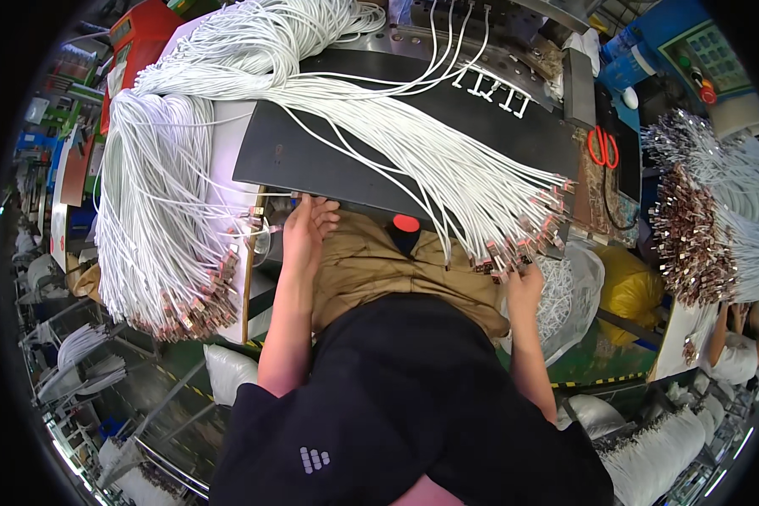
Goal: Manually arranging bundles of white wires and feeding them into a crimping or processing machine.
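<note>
A thick bundle of white cables (413,139) with metal USB-type plugs lies across the black work surface (337,164), its plug ends fanning over the near right edge. My right hand (524,285) is at these plugs, fingertips closed on one cable end among them; the exact plug is partly hidden. At the near left edge of the surface, my left hand (310,221) pinches the end of a single white cable (277,195) between thumb and finger, the other fingers curled. Left of it, a second bundle of white cables (156,202) hangs down with its plugs lowest.
White moulded pieces (491,91) lie by a metal machine (514,42) at the back. Red-handled scissors (602,148) rest at the right. A clear bag of white scraps (569,291) and a yellow bag (631,291) stand below. More bundled cables (691,228) are far right, near another person.
</note>
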Motion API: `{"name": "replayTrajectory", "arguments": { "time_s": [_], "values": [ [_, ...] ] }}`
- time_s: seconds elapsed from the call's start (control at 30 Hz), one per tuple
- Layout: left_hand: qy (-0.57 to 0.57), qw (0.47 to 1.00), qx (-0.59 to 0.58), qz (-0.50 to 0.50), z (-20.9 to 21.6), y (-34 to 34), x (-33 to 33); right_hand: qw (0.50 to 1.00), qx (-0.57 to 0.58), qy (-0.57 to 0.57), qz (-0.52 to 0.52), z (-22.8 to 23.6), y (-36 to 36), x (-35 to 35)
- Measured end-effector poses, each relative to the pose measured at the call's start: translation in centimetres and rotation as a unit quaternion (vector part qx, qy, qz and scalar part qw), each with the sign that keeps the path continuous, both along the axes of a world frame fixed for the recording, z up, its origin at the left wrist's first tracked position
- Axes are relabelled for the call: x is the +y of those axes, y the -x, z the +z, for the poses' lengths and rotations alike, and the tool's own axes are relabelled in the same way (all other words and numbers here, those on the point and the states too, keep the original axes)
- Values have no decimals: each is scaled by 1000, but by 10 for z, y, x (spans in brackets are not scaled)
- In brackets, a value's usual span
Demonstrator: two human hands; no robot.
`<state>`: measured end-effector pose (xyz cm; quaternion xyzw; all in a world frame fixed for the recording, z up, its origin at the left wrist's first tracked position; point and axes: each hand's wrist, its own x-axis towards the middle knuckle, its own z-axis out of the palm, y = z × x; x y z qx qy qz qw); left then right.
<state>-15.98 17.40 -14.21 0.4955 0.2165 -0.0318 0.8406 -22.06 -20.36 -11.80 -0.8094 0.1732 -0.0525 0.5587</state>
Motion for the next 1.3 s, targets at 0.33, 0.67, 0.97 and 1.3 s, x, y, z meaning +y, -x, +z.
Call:
{"name": "replayTrajectory", "arguments": {
  "time_s": [0.33,0.67,0.97,1.3],
  "values": [
    [-1,998,22,54,-7,-4,-13,980,35,171,91,7,-19,-14],
    [0,995,45,86,-6,-4,-17,994,49,77,66,-4,-28,-16],
    [53,992,17,117,-10,0,-26,993,-59,41,95,-37,-34,-39],
    [-58,993,12,104,-21,6,-53,986,-16,80,143,-37,-40,-72]
  ]
}}
